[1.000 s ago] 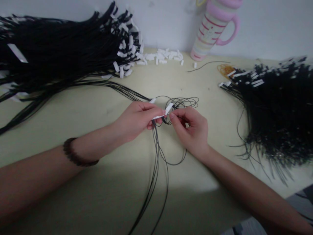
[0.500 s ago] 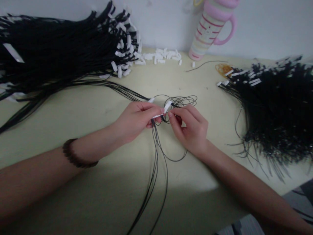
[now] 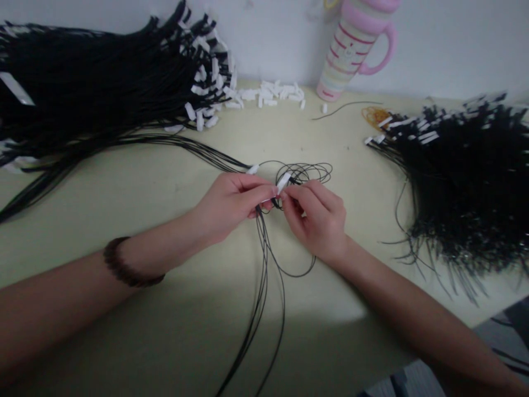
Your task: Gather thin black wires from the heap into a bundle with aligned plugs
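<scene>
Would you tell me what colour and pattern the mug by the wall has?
The mug is cream with pink bands and thin red stripes, best seen in the head view.

Item: white plastic tag, flat, tilted, threaded on thin black cords
Place: just beside the left hand
Cords: loosely looped, trailing toward the viewer

The left hand and right hand hide where the black cords meet the white tag between them. Beyond the left hand, one cord bundle runs off the left edge; beyond the right hand, another runs off the right edge. The striped cup is cut off above, the cords leave below the hands, and the cloth far right of them is cut off and too dim to make out.
</scene>
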A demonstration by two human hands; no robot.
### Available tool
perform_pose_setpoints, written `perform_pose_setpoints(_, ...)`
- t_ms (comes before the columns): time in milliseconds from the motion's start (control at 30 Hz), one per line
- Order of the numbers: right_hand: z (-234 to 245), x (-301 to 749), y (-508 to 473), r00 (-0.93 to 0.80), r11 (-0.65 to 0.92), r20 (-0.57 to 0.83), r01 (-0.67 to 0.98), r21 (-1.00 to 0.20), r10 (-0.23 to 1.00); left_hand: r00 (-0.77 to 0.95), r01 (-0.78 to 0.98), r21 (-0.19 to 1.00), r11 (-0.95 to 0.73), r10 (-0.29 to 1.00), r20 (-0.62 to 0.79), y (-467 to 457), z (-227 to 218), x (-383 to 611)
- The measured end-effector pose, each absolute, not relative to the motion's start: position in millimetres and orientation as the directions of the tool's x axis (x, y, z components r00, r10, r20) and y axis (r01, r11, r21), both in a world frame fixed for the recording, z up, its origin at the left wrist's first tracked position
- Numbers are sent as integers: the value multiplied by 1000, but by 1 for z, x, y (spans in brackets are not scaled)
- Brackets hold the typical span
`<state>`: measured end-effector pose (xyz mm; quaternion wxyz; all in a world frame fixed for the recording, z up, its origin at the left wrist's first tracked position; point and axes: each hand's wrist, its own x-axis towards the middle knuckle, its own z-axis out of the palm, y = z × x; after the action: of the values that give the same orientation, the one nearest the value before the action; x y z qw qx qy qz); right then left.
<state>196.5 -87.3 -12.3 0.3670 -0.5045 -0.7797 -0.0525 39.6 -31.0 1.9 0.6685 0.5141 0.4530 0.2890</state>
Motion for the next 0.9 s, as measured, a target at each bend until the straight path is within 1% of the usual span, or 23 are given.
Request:
perform_pose_setpoints(67, -13, 197, -87, -245, 492, 631, 834, -251, 736, 410, 114, 950, 290, 857, -311, -32, 3, 39)
perform_pose_setpoints(133, -14, 198, -87, -250, 494, 629, 834, -246, 736, 403, 142, 953, 268, 863, -303, -32, 3, 39)
perform_pose_setpoints(200, -15, 198, -88, -218, 487, 621, 818, -304, 753, 399, 144, 956, 254, 870, -291, -32, 2, 38)
perform_pose_setpoints(333, -13, 196, -88, -112, 476, 620, 749, -461, 777, 404, 100, 959, 266, 870, -284, -30, 1, 38)
perform_pose_setpoints(433, -10, 195, -88, -56, 465, 626, 721, -514, 778, 421, 83, 959, 271, 863, -280, -29, 1, 38)
perform_pose_setpoints(500, -9, 195, -87, -63, 472, 632, 722, -506, 773, 430, 91, 959, 268, 858, -280, -28, 0, 38)
perform_pose_setpoints(633, -10, 196, -87, -123, 481, 623, 754, -448, 773, 437, 118, 962, 248, 856, -274, -28, 1, 37)
perform_pose_setpoints(767, -14, 195, -87, -155, 461, 602, 795, -394, 783, 431, 184, 968, 168, 872, -233, -30, 3, 37)
perform_pose_setpoints(900, -15, 194, -87, -159, 454, 594, 802, -388, 788, 434, 228, 969, 90, 882, -184, -31, 4, 37)
